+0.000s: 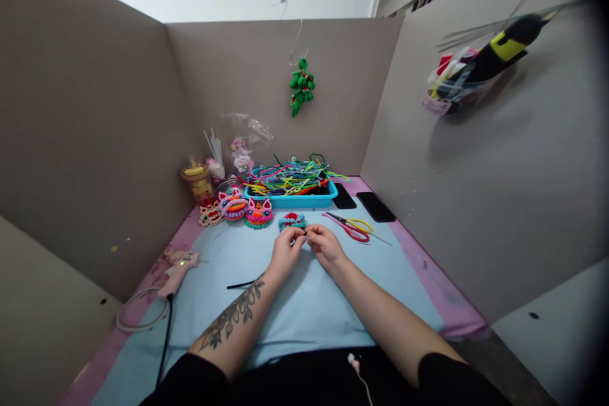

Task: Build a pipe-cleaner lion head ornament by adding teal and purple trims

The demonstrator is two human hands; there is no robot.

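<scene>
My left hand [288, 246] and my right hand [326, 245] meet over the middle of the blue cloth, fingertips pinched together. Between them is a small black piece [305, 233], mostly hidden by the fingers; it may be a bit of pipe cleaner. Just beyond the fingertips sits a teal and red pipe-cleaner figure [292, 221], its near side partly covered by my hands. A thin black strip [240, 285] lies on the cloth by my left forearm. To the right of my hands rest red-handled scissors [356, 233] and a yellow-handled tool [360, 224].
A blue tray [290, 201] heaped with colourful pipe cleaners stands at the back. Left of it are several finished animal-face figures [259, 214] and a brown-lidded cup [197, 181]. A pink glue gun [178, 269] with its cable lies left. Two phones [375, 207] lie right; grey partitions [285, 76] enclose the table.
</scene>
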